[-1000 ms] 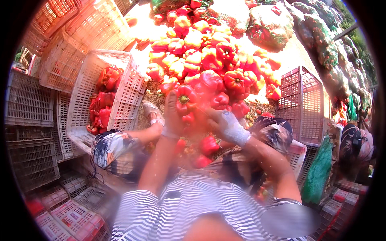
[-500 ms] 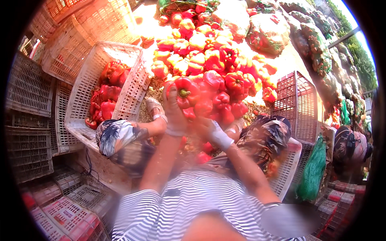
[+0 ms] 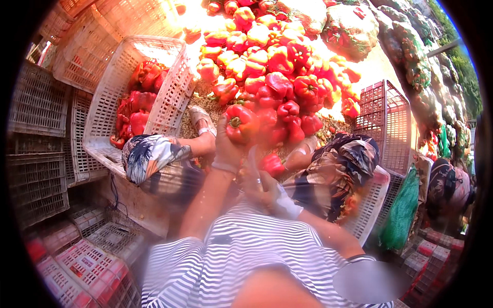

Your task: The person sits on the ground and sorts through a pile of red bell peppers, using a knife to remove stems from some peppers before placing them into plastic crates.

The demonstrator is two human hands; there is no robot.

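A red bell pepper [image 3: 241, 123] is in my left hand [image 3: 226, 150], its green stem facing up and to the left. My fingers wrap round its left side, and a pale band circles the wrist. Lower and to the right, my right hand [image 3: 267, 192] is closed on what looks like a knife [image 3: 253, 160], its thin pale blade blurred and pointing up toward the pepper. A white wrap covers that wrist. Beyond both hands spreads a heap of red bell peppers [image 3: 280, 59], sunlit at the back. One loose pepper [image 3: 272, 164] lies between my feet.
A white crate [image 3: 105, 97] at my left holds red peppers. Another white crate [image 3: 371, 203] stands by my right leg, with a reddish crate [image 3: 377, 110] beyond it. Stacked crates [image 3: 38, 110] line the far left. Filled net sacks [image 3: 352, 31] stand at the back right; a green net [image 3: 400, 210] hangs nearby.
My right hand has drawn back toward my body, and the pale blade now shows. My left hand still grips the pepper, slightly lower. The whole view has shifted a little.
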